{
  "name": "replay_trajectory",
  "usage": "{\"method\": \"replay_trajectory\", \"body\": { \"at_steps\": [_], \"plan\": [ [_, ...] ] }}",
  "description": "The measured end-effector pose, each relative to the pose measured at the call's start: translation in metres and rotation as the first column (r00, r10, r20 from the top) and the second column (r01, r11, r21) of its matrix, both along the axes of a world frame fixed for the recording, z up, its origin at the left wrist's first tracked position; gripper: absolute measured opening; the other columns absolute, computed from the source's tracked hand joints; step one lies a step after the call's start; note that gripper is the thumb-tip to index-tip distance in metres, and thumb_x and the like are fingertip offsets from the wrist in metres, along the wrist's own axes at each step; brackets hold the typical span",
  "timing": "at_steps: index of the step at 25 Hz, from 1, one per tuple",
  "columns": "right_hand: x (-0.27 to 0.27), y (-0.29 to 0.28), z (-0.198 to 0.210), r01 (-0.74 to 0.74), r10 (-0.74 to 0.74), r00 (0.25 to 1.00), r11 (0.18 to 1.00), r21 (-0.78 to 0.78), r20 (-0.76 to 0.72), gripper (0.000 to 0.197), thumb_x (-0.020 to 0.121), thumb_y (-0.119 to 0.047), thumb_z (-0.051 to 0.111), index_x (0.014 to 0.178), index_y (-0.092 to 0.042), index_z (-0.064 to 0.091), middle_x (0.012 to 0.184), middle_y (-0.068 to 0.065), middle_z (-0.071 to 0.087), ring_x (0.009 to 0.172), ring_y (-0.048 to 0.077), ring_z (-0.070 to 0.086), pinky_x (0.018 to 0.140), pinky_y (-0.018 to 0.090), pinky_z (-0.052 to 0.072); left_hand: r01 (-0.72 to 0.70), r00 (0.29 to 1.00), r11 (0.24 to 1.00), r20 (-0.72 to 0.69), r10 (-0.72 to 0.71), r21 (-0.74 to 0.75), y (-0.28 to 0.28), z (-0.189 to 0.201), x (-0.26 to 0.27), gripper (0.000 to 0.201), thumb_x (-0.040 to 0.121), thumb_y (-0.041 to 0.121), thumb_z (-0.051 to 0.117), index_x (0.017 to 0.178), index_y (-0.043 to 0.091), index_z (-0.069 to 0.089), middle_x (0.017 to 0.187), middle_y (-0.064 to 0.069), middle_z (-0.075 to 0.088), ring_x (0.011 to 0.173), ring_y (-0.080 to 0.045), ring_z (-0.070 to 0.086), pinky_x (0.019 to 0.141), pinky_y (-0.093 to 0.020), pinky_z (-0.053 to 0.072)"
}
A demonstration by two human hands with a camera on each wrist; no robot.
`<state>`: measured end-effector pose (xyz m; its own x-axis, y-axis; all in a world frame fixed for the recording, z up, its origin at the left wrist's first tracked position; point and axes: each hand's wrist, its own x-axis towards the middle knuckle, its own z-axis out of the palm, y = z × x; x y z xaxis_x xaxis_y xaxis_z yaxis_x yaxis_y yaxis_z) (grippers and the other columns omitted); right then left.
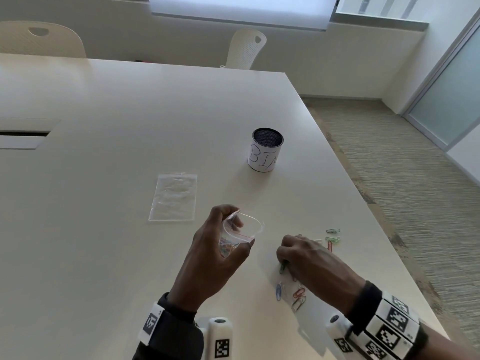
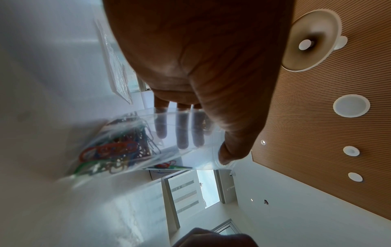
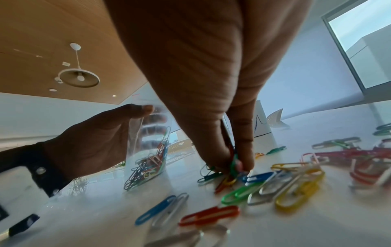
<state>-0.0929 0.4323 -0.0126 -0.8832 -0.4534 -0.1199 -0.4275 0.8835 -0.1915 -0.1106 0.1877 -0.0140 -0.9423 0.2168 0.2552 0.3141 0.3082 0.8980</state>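
On table [image 1: 130, 113], clips [image 1: 282, 268] under right hand [image 1: 305, 257], bag [image 1: 235, 236] in left hand [image 1: 213, 255]

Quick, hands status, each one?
Left hand: holding the small clear plastic zip bag, mouth open.
Right hand: pinching a green wire paper clip.

Cup [image 1: 263, 158], 1 o'clock: lettering past "BI" curves from sight. Paper clips [image 1: 298, 293], 5 o'clock: several hidden beneath right hand [image 1: 309, 258]. Bag [image 2: 131, 147]: contents blurred. Chair [image 1: 39, 38], 10 o'clock: cropped by edge.

dim window backlight, perhaps motion-blurred
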Motion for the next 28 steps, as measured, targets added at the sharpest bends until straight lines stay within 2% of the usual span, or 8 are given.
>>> {"method": "replay_trajectory", "body": {
  "at_steps": [2,5,8,10,14,19,23,28],
  "plan": [
    [-0.007,0.003,0.004,0.034,-0.034,0.999,0.999,-0.031,0.029,0.023,0.098,-0.004,0.062,0.084,-0.019,0.072,0.091,-0.006,0.064,0.073,0.009,0.063,0.065,0.023,0.054,0.0,1.0,1.0,0.001,0.0,0.006,0.0,0.0,0.0,0.045,0.087,0.028,0.078,0.125,0.028,0.053,0.107,0.015,0.065,0.101,-0.007,0.066,0.079,-0.006,0.048],
    [-0.022,0.017,0.013,0.206,-0.177,0.974,0.95,-0.235,0.139,0.014,0.09,-0.008,0.076,0.086,-0.02,0.08,0.088,-0.009,0.074,0.074,0.006,0.071,0.069,0.022,0.059,0.0,1.0,1.0,0.005,0.0,0.003,-0.001,0.0,0.0,0.047,0.089,0.02,0.081,0.125,0.029,0.053,0.108,0.014,0.066,0.1,-0.007,0.066,0.077,-0.006,0.048],
    [-0.029,0.022,0.031,0.371,-0.27,0.923,0.815,-0.445,0.275,0.014,0.083,-0.004,0.083,0.085,-0.018,0.083,0.079,-0.002,0.08,0.071,0.009,0.076,0.073,0.027,0.064,0.003,1.0,1.0,0.003,-0.003,-0.001,-0.001,-0.001,0.0,0.047,0.089,0.021,0.081,0.125,0.028,0.053,0.108,0.014,0.065,0.103,-0.01,0.066,0.078,-0.005,0.048],
    [-0.029,0.015,0.05,0.412,-0.237,0.906,0.68,-0.606,0.35,0.014,0.084,0.002,0.082,0.087,-0.012,0.082,0.08,0.006,0.081,0.073,0.016,0.077,0.076,0.029,0.063,0.002,1.0,1.0,0.009,-0.002,-0.001,-0.001,-0.002,0.0,0.047,0.089,0.023,0.08,0.126,0.03,0.052,0.109,0.015,0.065,0.104,-0.01,0.066,0.079,-0.005,0.048],
    [-0.028,-0.016,0.078,0.32,-0.189,0.947,0.499,-0.806,0.259,0.012,0.085,0.002,0.081,0.092,-0.008,0.081,0.085,0.01,0.081,0.079,0.025,0.078,0.081,0.033,0.064,0.0,1.0,1.0,0.009,0.0,-0.008,0.0,-0.002,0.0,0.047,0.088,0.022,0.08,0.124,0.03,0.052,0.108,0.015,0.066,0.103,-0.01,0.067,0.079,-0.006,0.049],
    [-0.031,-0.058,0.073,0.066,-0.169,0.985,0.57,-0.819,-0.039,0.015,0.084,0.008,0.08,0.093,-0.004,0.081,0.092,0.003,0.077,0.08,0.015,0.077,0.078,0.025,0.064,-0.009,1.0,1.0,0.018,0.009,-0.001,0.0,0.002,0.0,0.046,0.087,0.02,0.081,0.122,0.031,0.052,0.106,0.014,0.067,0.094,-0.01,0.068,0.073,-0.01,0.05],
    [-0.03,-0.066,0.066,0.021,-0.114,0.991,0.632,-0.775,-0.066,0.015,0.087,0.006,0.078,0.094,-0.007,0.082,0.093,0.001,0.077,0.084,0.007,0.077,0.079,0.021,0.063,-0.015,1.0,1.0,0.023,0.015,0.008,-0.001,0.005,0.0,0.046,0.088,0.02,0.08,0.123,0.03,0.052,0.106,0.014,0.069,0.094,-0.01,0.069,0.072,-0.009,0.05],
    [-0.028,-0.061,0.072,0.026,-0.104,0.993,0.661,-0.75,-0.057,0.012,0.089,0.003,0.078,0.095,-0.006,0.081,0.095,-0.001,0.079,0.089,0.008,0.078,0.083,0.018,0.061,-0.02,1.0,1.0,0.022,0.02,-0.001,-0.002,0.005,0.0,0.045,0.088,0.02,0.08,0.122,0.029,0.052,0.105,0.016,0.067,0.094,-0.008,0.066,0.072,-0.006,0.048]
  ]
}}
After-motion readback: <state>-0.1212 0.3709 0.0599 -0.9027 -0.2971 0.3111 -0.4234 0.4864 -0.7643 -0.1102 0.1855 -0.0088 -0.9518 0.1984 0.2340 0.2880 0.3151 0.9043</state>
